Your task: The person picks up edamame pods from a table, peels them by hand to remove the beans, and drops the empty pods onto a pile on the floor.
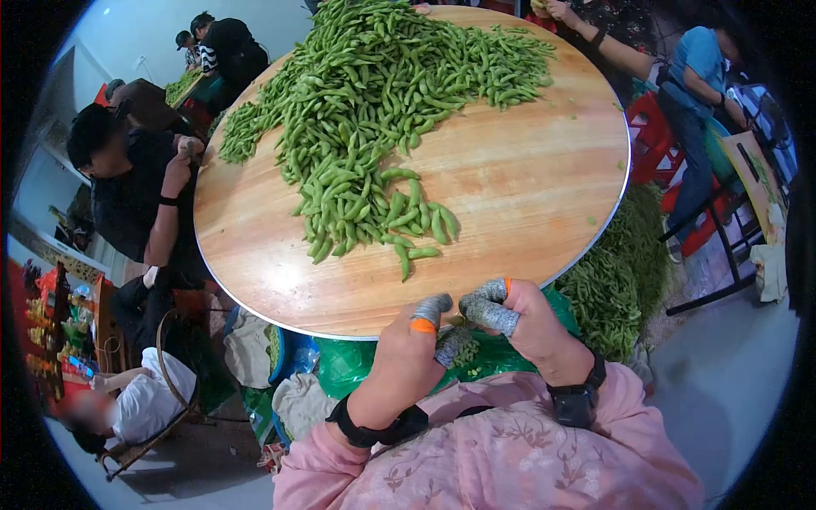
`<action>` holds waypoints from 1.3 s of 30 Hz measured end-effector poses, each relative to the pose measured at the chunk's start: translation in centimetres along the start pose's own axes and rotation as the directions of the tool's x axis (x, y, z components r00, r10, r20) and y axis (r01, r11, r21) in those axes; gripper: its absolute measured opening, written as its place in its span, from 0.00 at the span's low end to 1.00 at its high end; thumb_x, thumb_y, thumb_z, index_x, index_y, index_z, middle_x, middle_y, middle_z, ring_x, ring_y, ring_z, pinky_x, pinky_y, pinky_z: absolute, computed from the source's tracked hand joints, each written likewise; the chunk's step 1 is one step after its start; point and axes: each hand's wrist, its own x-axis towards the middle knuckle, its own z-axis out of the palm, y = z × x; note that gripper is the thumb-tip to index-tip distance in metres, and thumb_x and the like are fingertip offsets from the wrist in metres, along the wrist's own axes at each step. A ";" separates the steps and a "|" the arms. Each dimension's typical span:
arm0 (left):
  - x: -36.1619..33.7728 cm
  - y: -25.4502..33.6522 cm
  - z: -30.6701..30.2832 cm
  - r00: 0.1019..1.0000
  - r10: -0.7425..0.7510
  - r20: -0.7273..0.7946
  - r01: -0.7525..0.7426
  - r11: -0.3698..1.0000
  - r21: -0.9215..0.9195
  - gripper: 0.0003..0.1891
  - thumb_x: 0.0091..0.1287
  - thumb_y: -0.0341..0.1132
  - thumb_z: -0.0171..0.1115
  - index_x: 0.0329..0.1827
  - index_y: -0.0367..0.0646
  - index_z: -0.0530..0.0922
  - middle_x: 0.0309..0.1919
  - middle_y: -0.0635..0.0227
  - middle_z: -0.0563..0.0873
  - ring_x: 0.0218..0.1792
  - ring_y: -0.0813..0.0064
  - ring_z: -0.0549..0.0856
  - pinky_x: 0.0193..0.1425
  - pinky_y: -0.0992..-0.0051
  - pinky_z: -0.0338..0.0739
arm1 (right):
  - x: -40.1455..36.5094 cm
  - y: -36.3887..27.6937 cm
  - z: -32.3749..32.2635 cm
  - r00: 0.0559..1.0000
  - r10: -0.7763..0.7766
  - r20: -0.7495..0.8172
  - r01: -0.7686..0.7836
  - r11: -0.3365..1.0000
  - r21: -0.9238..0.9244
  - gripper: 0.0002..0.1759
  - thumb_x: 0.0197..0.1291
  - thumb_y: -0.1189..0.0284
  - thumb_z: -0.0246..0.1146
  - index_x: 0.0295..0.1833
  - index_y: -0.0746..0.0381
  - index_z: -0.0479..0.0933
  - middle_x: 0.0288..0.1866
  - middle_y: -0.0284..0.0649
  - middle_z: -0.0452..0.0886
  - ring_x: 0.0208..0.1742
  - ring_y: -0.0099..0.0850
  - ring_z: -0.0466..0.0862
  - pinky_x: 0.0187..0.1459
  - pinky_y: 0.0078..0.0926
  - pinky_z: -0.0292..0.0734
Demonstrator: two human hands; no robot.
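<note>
My left hand [408, 353] and my right hand [531, 327] are close together just past the near edge of the round wooden table [527, 187]. Grey knitted covers wrap the fingertips and thumbs, with orange bands on the thumbs. Both hands are closed, pinching a small edamame pod [458, 321] between them; the fingers hide most of it. Below the hands, shelled green beans [476, 361] lie on green plastic [340, 361]. A big heap of edamame pods [365, 102] covers the far and middle table, and several loose pods reach toward me.
More pods [616, 263] are piled low at the right, near red plastic chairs [654, 136]. At the left sits a person in black [127, 195]; a person in white [153, 391] is in a chair below. Another person's arm [603, 47] reaches in at the far right.
</note>
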 end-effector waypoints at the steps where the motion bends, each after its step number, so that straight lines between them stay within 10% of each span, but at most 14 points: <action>1: 0.1 -0.2 -0.2 0.996 0.069 0.057 -0.074 0.993 0.091 0.15 0.51 0.25 0.62 0.41 0.36 0.70 0.26 0.64 0.77 0.26 0.71 0.78 0.31 0.77 0.73 | 0.0 0.0 0.0 1.000 -0.001 0.003 0.001 1.000 -0.001 0.05 0.56 0.78 0.55 0.36 0.68 0.76 0.31 0.31 0.78 0.32 0.16 0.73 0.35 0.16 0.70; 3: 0.2 -0.5 -0.3 0.985 0.128 0.117 -0.147 0.973 0.180 0.12 0.52 0.25 0.61 0.39 0.36 0.72 0.24 0.63 0.77 0.24 0.69 0.78 0.29 0.76 0.73 | 0.0 -0.1 0.0 0.996 -0.033 0.079 0.032 0.999 0.003 0.07 0.56 0.77 0.55 0.38 0.68 0.76 0.31 0.31 0.78 0.33 0.17 0.74 0.36 0.16 0.70; 8: 2.1 -3.5 -0.2 0.969 -0.245 -0.030 0.223 0.921 -0.318 0.06 0.57 0.22 0.54 0.37 0.36 0.74 0.22 0.68 0.78 0.25 0.78 0.77 0.31 0.80 0.72 | 0.0 0.1 -0.6 0.998 -0.043 -0.039 0.042 0.999 -0.025 0.08 0.56 0.78 0.56 0.41 0.68 0.75 0.33 0.33 0.78 0.34 0.19 0.75 0.39 0.17 0.71; 15: 1.8 -3.6 -0.7 0.982 -0.173 0.072 0.184 0.962 -0.200 0.11 0.59 0.20 0.48 0.43 0.36 0.73 0.26 0.71 0.78 0.27 0.83 0.76 0.32 0.83 0.71 | -1.6 0.1 -4.8 0.984 -0.086 -0.156 0.074 0.994 -0.085 0.09 0.54 0.79 0.57 0.42 0.68 0.74 0.34 0.34 0.78 0.35 0.20 0.76 0.40 0.17 0.71; 18: 2.2 -3.3 -0.3 0.978 -0.207 0.011 0.189 0.868 -0.460 0.11 0.57 0.20 0.49 0.42 0.36 0.73 0.26 0.72 0.78 0.27 0.84 0.75 0.32 0.84 0.70 | -1.9 0.6 -4.8 0.984 -0.082 -0.157 0.073 0.995 -0.063 0.11 0.54 0.77 0.58 0.43 0.68 0.74 0.33 0.33 0.78 0.34 0.20 0.75 0.39 0.18 0.71; 24: 3.7 0.4 -1.6 0.961 -0.011 0.278 0.084 0.964 -0.253 0.16 0.51 0.22 0.52 0.45 0.35 0.72 0.24 0.72 0.77 0.24 0.85 0.74 0.28 0.85 0.68 | -0.2 -1.3 -1.6 0.985 -0.040 0.166 0.091 0.946 -0.311 0.13 0.52 0.78 0.58 0.45 0.68 0.73 0.28 0.31 0.76 0.31 0.17 0.73 0.33 0.16 0.69; 29: 2.9 -0.3 -0.2 0.959 -0.152 0.237 0.271 0.729 -0.628 0.14 0.60 0.28 0.55 0.47 0.34 0.68 0.29 0.70 0.77 0.31 0.83 0.75 0.37 0.84 0.69 | 0.5 -0.6 -0.9 0.987 -0.092 0.134 0.116 0.975 -0.189 0.08 0.51 0.79 0.60 0.38 0.68 0.75 0.27 0.31 0.76 0.29 0.16 0.73 0.31 0.16 0.69; 35: 1.1 -0.9 0.0 0.890 -0.121 0.440 0.305 0.874 -0.378 0.10 0.62 0.31 0.53 0.43 0.35 0.71 0.31 0.72 0.76 0.32 0.82 0.74 0.36 0.82 0.70 | -0.2 0.3 -1.3 0.994 0.042 0.101 -0.066 0.968 0.243 0.07 0.56 0.74 0.57 0.38 0.67 0.75 0.28 0.27 0.76 0.29 0.14 0.72 0.30 0.12 0.67; 39: 0.6 -1.5 0.5 0.901 -0.094 0.424 0.297 0.846 -0.443 0.10 0.64 0.37 0.52 0.37 0.39 0.74 0.24 0.77 0.75 0.25 0.85 0.70 0.27 0.85 0.65 | -0.1 0.3 -1.1 0.992 -0.060 0.110 0.051 0.995 0.088 0.08 0.58 0.74 0.55 0.39 0.67 0.75 0.28 0.26 0.76 0.29 0.14 0.71 0.29 0.12 0.66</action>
